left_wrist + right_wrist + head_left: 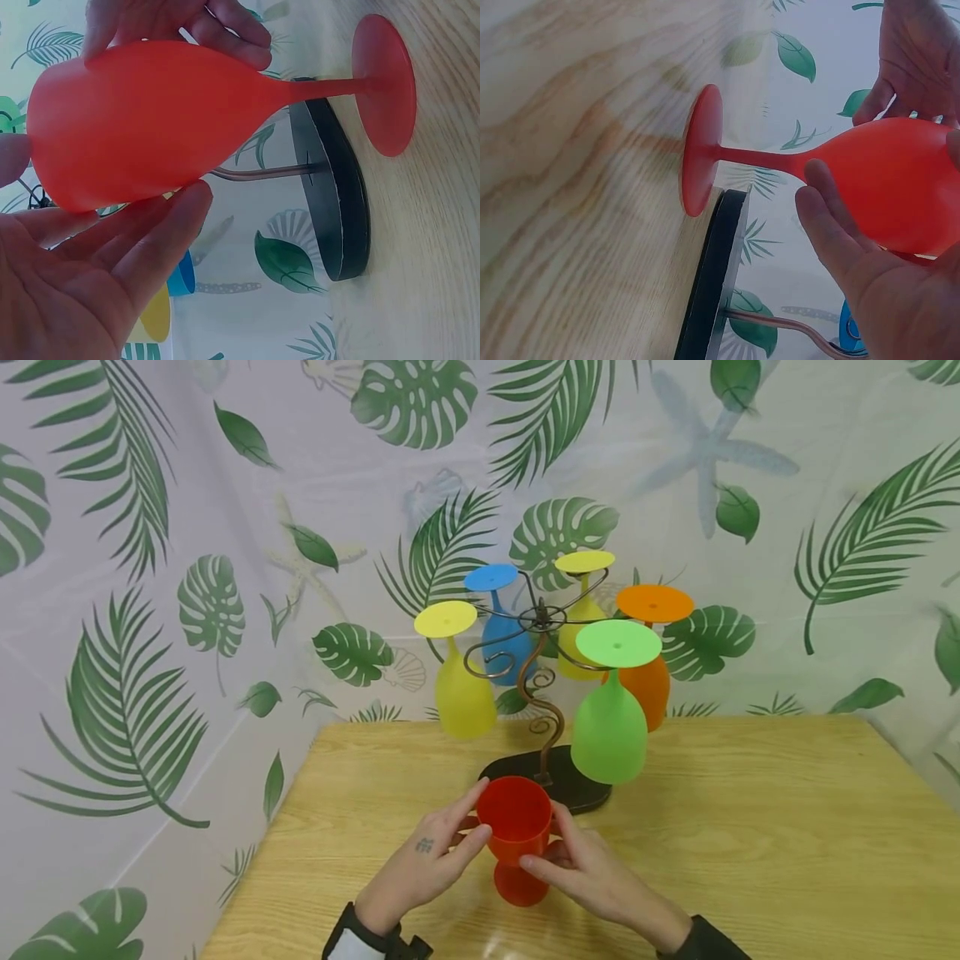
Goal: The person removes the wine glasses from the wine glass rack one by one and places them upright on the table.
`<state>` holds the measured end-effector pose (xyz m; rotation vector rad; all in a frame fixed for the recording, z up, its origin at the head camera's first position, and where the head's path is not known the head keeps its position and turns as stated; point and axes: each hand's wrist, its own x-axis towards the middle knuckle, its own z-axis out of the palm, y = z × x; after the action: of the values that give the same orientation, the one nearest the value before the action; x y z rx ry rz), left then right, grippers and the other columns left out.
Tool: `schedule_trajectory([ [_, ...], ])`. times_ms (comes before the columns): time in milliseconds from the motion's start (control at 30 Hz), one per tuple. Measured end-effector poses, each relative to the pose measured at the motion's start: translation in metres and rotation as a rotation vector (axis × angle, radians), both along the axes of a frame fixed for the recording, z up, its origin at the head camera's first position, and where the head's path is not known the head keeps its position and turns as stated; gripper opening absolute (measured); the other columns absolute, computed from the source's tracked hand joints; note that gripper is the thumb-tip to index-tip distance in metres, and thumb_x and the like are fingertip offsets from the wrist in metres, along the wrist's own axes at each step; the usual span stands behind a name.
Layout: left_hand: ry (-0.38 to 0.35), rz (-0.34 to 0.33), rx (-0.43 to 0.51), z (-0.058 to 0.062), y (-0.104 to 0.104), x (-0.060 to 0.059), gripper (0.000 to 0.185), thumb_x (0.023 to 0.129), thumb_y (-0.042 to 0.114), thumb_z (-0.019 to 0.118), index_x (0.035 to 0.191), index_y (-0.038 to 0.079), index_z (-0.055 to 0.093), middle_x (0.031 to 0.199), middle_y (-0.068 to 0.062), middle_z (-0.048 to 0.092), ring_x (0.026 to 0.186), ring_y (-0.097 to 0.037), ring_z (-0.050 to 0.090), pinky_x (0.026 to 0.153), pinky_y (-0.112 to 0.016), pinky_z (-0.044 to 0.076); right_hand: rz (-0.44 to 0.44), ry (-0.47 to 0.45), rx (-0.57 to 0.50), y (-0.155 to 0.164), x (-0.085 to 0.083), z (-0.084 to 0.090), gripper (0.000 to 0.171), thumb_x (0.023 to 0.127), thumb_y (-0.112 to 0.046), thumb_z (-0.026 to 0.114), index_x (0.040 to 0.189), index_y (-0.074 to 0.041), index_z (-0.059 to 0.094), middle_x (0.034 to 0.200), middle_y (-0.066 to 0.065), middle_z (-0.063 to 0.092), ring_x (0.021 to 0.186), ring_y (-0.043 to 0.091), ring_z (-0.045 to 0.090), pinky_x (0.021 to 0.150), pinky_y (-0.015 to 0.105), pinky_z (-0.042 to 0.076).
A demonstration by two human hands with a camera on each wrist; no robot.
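A red plastic wine glass (pixel 513 843) stands upright between the two hands, its mouth facing up. My left hand (pixel 431 860) holds the bowl from the left, thumb on the near side. From the right, my right hand (pixel 596 872) grips the same bowl, with its thumb low on the front. In the left wrist view the glass (pixel 157 124) shows its stem and round foot. The right wrist view has the foot of the glass (pixel 703 150) close to the tabletop; whether it touches I cannot tell.
Behind the hands stands a metal glass rack (pixel 551 718) on a black base (pixel 585 789). Upside-down glasses hang from it: green (pixel 611 735), orange (pixel 652 685), blue (pixel 506 643), yellow (pixel 465 693) and another yellow (pixel 585 560). A leaf-patterned cloth backs the wooden table (pixel 765 827).
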<state>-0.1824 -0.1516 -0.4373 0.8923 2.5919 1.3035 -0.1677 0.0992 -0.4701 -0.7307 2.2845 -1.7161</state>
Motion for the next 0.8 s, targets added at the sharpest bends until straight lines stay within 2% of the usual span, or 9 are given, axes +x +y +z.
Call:
schedule_trajectory([
  [233,-0.031,0.004,-0.018,0.004,-0.002,0.0,0.061,0.108,0.037,0.047,0.162,0.012,0.03,0.148,-0.009,0.058,0.119,-0.028,0.067,0.092,-0.036,0.059,-0.015,0.029,0.022,0.003,0.0,-0.002,0.069,0.097,-0.025,0.072,0.148,0.0,0.034,0.126,0.023,0.066,0.09,0.025,0.076,0.082,0.025,0.06],
  [367,-0.053,0.045,0.001,0.011,-0.004,0.001,0.063,0.108,0.04,0.047,0.162,0.015,0.027,0.15,-0.009,0.055,0.126,-0.028,0.063,0.098,-0.043,0.057,-0.019,-0.049,-0.014,0.01,0.0,0.0,0.076,0.095,-0.023,0.074,0.15,0.004,0.028,0.135,0.031,0.058,0.094,0.021,0.075,0.084,0.028,0.061],
  [500,-0.002,0.062,0.021,0.019,-0.005,0.001,0.06,0.107,0.036,0.049,0.161,0.017,0.028,0.153,-0.006,0.052,0.133,-0.024,0.056,0.103,-0.046,0.053,-0.063,-0.109,-0.031,0.028,0.001,0.005,0.085,0.094,-0.021,0.076,0.152,0.006,0.021,0.144,0.036,0.047,0.101,0.024,0.072,0.087,0.028,0.06],
  [600,0.055,0.058,0.009,0.026,-0.005,-0.002,0.06,0.107,0.033,0.051,0.16,0.016,0.031,0.156,-0.003,0.048,0.139,-0.02,0.051,0.105,-0.045,0.051,-0.129,-0.071,0.02,0.048,0.001,0.009,0.086,0.092,-0.021,0.077,0.154,0.004,0.022,0.143,0.034,0.048,0.104,0.027,0.071,0.087,0.03,0.06],
  [667,0.069,0.054,0.003,0.031,-0.004,-0.004,0.06,0.107,0.032,0.052,0.161,0.016,0.03,0.159,0.0,0.044,0.143,-0.02,0.047,0.107,-0.046,0.05,-0.182,-0.055,0.064,0.062,0.001,0.013,0.086,0.092,-0.023,0.077,0.155,0.0,0.023,0.143,0.032,0.05,0.106,0.028,0.07,0.086,0.03,0.06],
  [800,0.091,0.031,-0.007,0.041,-0.003,-0.009,0.061,0.107,0.029,0.052,0.162,0.017,0.029,0.164,0.003,0.036,0.147,-0.023,0.041,0.11,-0.048,0.047,-0.275,0.023,0.112,0.082,-0.003,0.025,0.083,0.094,-0.023,0.075,0.156,-0.001,0.023,0.141,0.032,0.052,0.107,0.03,0.07,0.084,0.035,0.061],
])
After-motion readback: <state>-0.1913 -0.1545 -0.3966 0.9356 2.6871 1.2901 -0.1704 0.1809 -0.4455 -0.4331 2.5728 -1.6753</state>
